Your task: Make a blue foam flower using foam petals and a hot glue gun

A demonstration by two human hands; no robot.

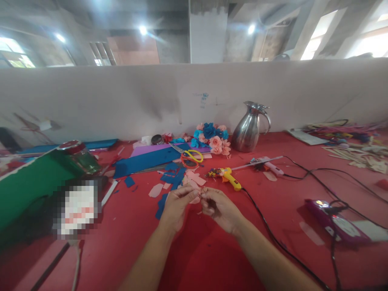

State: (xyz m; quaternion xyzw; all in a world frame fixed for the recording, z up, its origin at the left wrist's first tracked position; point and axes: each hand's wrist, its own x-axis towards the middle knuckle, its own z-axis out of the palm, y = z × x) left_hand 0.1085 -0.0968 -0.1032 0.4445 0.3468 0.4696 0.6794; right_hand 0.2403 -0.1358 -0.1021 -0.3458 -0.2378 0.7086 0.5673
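Observation:
Close together over the red table, both my hands are closed in a pinch. My left hand [178, 203] and my right hand [220, 207] hold a small pink paper petal [196, 199] between their fingertips, and the fingers partly cover it. Just beyond them lie loose pink paper pieces [194, 177] and cut blue paper pieces [177, 178]. A yellow glue gun [232, 180] rests beyond my right hand, its tip pointing left. Scissors [190, 157] with yellow and orange handles lie on blue paper sheets [145, 159] farther back.
Paper roses [216, 144] in pink and blue stand beside a steel jug [249, 128] near the grey partition [121, 101]. A second glue gun [273, 166] lies to the right. Black cords run to a purple power strip [336, 222]. A lidded jar [79, 157] stands at left.

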